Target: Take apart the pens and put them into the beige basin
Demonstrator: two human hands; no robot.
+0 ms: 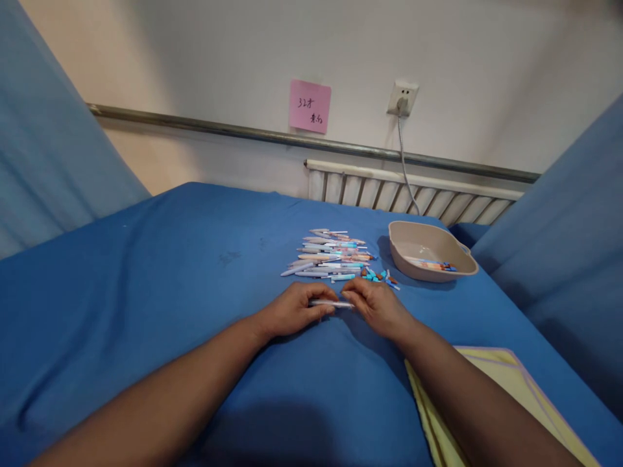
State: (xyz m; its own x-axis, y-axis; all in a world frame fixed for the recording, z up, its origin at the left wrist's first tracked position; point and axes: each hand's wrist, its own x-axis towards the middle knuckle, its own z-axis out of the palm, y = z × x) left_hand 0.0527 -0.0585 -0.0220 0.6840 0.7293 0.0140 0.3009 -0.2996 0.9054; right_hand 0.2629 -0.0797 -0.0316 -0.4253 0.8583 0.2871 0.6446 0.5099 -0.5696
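A slim, pale pen (pixel 338 303) spans the gap between my two hands, low over the blue cloth. My left hand (pixel 295 307) is closed around its left end. At the right end, the fingers of my right hand (pixel 374 305) pinch it; what they cover there is hidden. Just beyond my hands lies a row of many pens (pixel 321 258), side by side, in white, grey, blue and orange tones. Right of them is a loose heap of small turquoise and brown pieces (pixel 377 275), too small to make out fully.
A beige plastic basin (pixel 433 237) holding some pens stands at the right. Beneath my right forearm lies a folded yellow cloth (pixel 491 363). Behind the blue-covered surface (pixel 170 259) are a radiator (pixel 370 191), a metal rail (pixel 243 133) and a plugged socket (pixel 403 97). Blue curtains (pixel 48 143) hang either side.
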